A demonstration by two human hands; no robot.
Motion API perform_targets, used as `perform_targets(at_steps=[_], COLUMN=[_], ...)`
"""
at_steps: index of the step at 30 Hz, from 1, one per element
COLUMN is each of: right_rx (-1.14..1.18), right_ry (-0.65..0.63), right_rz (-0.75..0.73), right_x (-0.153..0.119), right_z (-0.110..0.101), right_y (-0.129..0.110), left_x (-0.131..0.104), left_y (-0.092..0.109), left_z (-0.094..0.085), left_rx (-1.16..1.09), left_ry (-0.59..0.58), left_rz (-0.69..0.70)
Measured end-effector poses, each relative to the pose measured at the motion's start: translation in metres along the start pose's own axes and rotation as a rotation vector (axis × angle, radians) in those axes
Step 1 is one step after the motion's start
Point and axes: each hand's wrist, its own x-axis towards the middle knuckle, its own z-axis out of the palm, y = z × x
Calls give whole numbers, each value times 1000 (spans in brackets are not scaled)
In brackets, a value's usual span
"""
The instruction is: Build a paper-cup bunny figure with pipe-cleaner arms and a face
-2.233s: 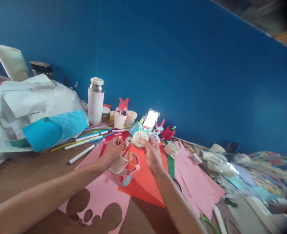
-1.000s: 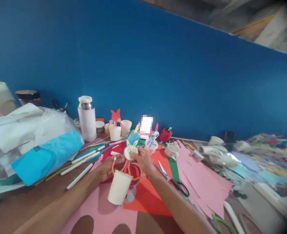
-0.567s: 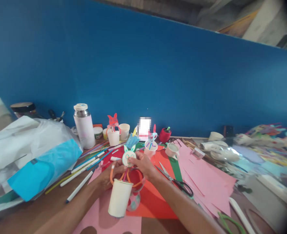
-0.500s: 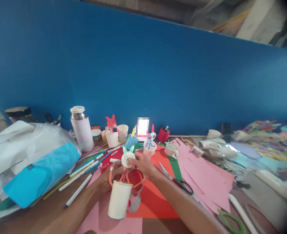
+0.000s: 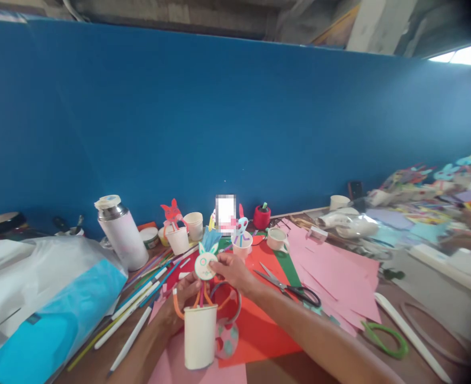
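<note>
A round white paper bunny face [image 5: 204, 268] with green-edged ears stands above a white paper cup [image 5: 200, 338]. Orange and dark pink pipe cleaners [image 5: 177, 305] come out of the cup's top, some leading up beneath the face. My right hand [image 5: 235, 273] pinches the face's right edge between thumb and finger. Behind and below its left side, my left hand [image 5: 187, 290] is closed against the face, its fingertips partly hidden. A clear round piece with a pinkish spotted part [image 5: 228, 341] shows beside the cup.
Black-handled scissors [image 5: 299, 292] lie right of my right hand on coloured paper. White markers [image 5: 131, 338] are spread at left, near a thermos [image 5: 122, 237] and a plastic bag [image 5: 71, 314]. Behind stand a cup with a red paper figure [image 5: 177, 240] and a handled cup [image 5: 276, 240].
The camera has tilted and turned a little, so the whole scene sits differently in view. Both hands stay at the bunny face; the cup below it hangs straighter than before.
</note>
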Motion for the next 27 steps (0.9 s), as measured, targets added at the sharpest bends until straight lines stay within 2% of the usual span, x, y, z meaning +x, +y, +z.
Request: perform_targets(at_steps=[5, 10, 17, 23, 27], right_rx=[-54, -80, -128, -139, -150], right_ry=[13, -1, -5, 2, 47], right_rz=[-24, -27, -58, -21, -20], right_x=[0, 0, -1, -5, -6], right_z=[0, 0, 0, 2, 4], right_y=[0, 0, -2, -6, -5], left_x=[3, 4, 2, 2, 2], left_y=[-3, -6, -5, -5, -5], left_z=[-6, -9, -6, -3, -3], left_rx=[4, 58, 123, 103, 114], left_ry=[-2, 50, 37, 39, 18], left_rz=[-12, -21, 8, -1, 15])
